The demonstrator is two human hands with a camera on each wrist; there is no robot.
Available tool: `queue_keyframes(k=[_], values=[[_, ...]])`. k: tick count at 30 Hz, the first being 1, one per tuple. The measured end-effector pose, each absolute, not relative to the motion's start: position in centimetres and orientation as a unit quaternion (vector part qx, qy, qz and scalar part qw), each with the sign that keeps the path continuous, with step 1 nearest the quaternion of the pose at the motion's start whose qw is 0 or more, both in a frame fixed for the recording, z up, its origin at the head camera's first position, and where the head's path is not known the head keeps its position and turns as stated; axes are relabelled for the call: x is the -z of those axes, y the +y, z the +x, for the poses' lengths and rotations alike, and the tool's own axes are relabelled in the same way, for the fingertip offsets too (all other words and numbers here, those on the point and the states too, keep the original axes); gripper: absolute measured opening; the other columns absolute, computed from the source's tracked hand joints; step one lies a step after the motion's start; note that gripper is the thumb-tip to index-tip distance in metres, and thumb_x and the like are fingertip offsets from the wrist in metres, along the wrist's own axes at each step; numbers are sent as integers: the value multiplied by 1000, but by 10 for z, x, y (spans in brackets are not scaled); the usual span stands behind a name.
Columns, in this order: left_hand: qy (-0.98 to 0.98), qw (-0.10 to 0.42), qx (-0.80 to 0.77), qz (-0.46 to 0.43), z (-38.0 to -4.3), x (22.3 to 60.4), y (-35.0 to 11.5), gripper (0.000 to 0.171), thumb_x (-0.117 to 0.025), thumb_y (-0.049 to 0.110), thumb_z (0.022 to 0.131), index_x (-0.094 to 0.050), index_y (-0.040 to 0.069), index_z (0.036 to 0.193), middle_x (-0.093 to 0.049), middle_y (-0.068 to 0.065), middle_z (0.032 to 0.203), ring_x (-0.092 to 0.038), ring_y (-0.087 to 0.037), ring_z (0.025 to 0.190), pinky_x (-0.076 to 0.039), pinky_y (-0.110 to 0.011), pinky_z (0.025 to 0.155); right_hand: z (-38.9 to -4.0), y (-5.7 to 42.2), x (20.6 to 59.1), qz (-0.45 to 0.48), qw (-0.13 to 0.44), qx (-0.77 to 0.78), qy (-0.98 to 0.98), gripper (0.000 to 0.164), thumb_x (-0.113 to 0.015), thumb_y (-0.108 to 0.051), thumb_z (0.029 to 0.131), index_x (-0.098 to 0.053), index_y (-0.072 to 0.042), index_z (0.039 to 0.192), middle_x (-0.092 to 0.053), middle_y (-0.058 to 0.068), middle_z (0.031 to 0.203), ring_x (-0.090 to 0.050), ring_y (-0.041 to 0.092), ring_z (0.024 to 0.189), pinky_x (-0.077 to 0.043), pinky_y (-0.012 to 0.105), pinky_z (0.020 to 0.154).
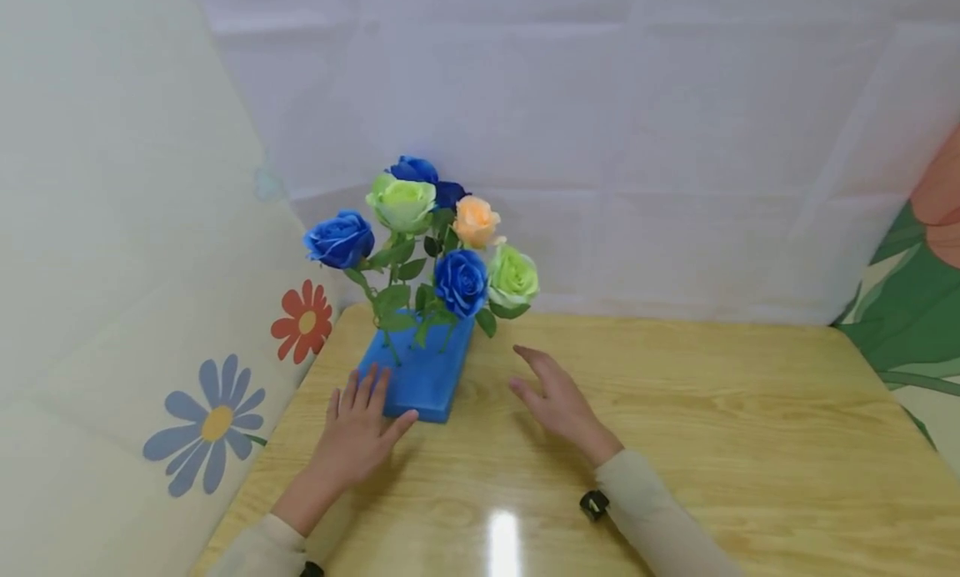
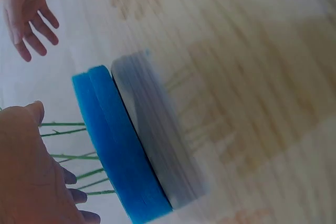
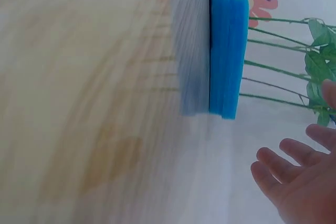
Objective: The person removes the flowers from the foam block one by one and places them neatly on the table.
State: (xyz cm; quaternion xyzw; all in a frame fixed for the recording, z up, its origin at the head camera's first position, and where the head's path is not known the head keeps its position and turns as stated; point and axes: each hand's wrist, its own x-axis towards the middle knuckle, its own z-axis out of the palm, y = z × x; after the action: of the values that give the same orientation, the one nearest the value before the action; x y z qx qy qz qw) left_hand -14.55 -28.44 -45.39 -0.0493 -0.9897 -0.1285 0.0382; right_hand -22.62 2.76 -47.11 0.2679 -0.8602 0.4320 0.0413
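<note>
A blue block (image 1: 423, 385) lies on the table with several artificial roses standing upright in it by their green stems. Among them are a blue rose (image 1: 461, 283), a light green rose (image 1: 513, 275) and a peach rose (image 1: 477, 221). My left hand (image 1: 354, 439), fingers spread and straight, is at the block's near left corner and overlaps it in the head view. To the right of the block, my right hand (image 1: 558, 402) is held apart from it with relaxed fingers and nothing in them. The left wrist view shows the stems (image 2: 79, 157) beyond my left fingers.
The wooden table (image 1: 712, 410) extends to the right of the block. A pale cloth (image 1: 675, 143) hangs behind it, and a wall with painted flowers (image 1: 217, 423) runs along the left. Each wrist carries a black strap piece (image 1: 594, 504) near the sleeve.
</note>
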Motion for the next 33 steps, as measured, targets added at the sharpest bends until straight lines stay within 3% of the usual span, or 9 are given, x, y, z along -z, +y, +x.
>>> queue_keyframes(k=[6, 13, 19, 33], values=[[-990, 31, 130, -36, -148, 455, -294, 90, -42, 62, 102, -20, -5, 159, -16, -29, 165, -4, -54, 150, -5, -73, 116, -226, 13, 470, 276, 47, -453, -846, 53, -60, -28, 103, -47, -7, 150, -51, 17, 150, -55, 36, 131, -44, 51, 110], [-990, 22, 135, -33, -156, 456, -302, 93, -45, 63, 101, -21, -6, 158, -13, -30, 165, -4, -56, 150, -6, -73, 117, -226, -2, 468, 287, 48, -480, -827, 51, -59, -26, 104, -48, -5, 149, -53, 18, 148, -58, 34, 128, -50, 48, 104], [-990, 15, 139, -30, -165, 461, -310, 95, -47, 63, 100, -19, -7, 158, -11, -31, 165, -4, -57, 149, -9, -73, 116, -228, -17, 466, 300, 42, -504, -809, 49, -61, -18, 103, -49, -2, 148, -53, 18, 148, -59, 34, 127, -50, 46, 104], [-987, -12, 151, -44, -180, 464, -316, 102, -53, 62, 98, -15, -13, 156, -8, -35, 163, -6, -61, 147, -16, -71, 116, -228, -51, 458, 302, 4, -551, -778, 49, -59, -23, 104, -51, 3, 145, -57, 25, 141, -62, 40, 121, -52, 49, 101]])
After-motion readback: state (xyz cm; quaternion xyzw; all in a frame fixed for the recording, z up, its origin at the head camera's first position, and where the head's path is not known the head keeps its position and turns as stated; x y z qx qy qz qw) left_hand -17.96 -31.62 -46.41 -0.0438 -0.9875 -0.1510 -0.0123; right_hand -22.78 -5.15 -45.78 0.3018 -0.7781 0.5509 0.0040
